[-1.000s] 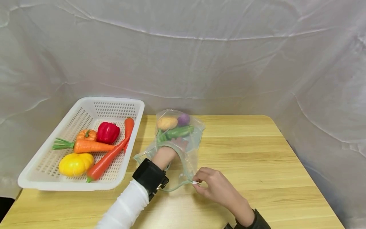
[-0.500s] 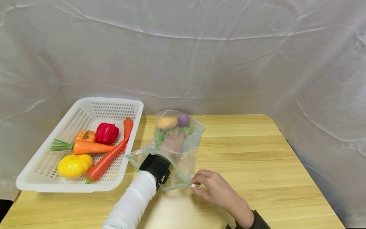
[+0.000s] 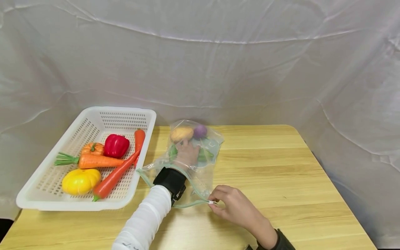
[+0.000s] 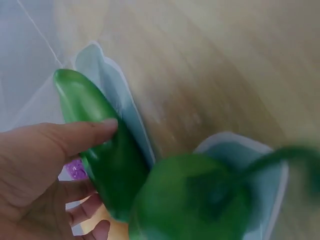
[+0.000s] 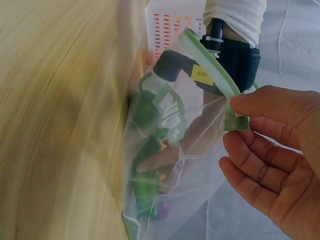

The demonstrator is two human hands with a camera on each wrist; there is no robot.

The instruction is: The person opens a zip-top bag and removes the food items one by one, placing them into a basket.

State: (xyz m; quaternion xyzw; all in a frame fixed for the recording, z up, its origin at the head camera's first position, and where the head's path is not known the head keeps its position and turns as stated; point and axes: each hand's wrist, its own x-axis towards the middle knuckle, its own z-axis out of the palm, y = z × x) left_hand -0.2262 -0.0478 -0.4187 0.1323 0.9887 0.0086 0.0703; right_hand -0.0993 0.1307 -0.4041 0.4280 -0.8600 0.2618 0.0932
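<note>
A clear zip bag [image 3: 204, 178] with a pale green rim lies on the table. My left hand [image 3: 187, 153] is inside it up to the wrist. There it holds a long, smooth green vegetable [image 4: 92, 102], like a cucumber, thumb on one side and fingers on the other. A rounder green vegetable [image 4: 175, 205] with a curved stem is close beside it. At the bag's far end lie a potato-like yellow vegetable [image 3: 182, 133] and a round purple one [image 3: 200, 131]. My right hand [image 3: 232, 205] pinches the rim's near right corner at a white tab [image 3: 211, 202].
To the left stands a white perforated basket [image 3: 23, 199]. It holds a carrot [image 3: 97, 161], a red bell pepper [image 3: 116, 146], a small orange pumpkin [image 3: 93, 148], a yellow pumpkin [image 3: 81, 181] and a long red chili [image 3: 115, 178]. Wooden table [image 3: 281, 173] extends right; grey cloth [image 3: 200, 69] hangs behind.
My left hand has moved deeper into the bag, onto the green vegetables, and the bag's left corner now reaches the basket's side. My right hand keeps its pinch, almost unmoved.
</note>
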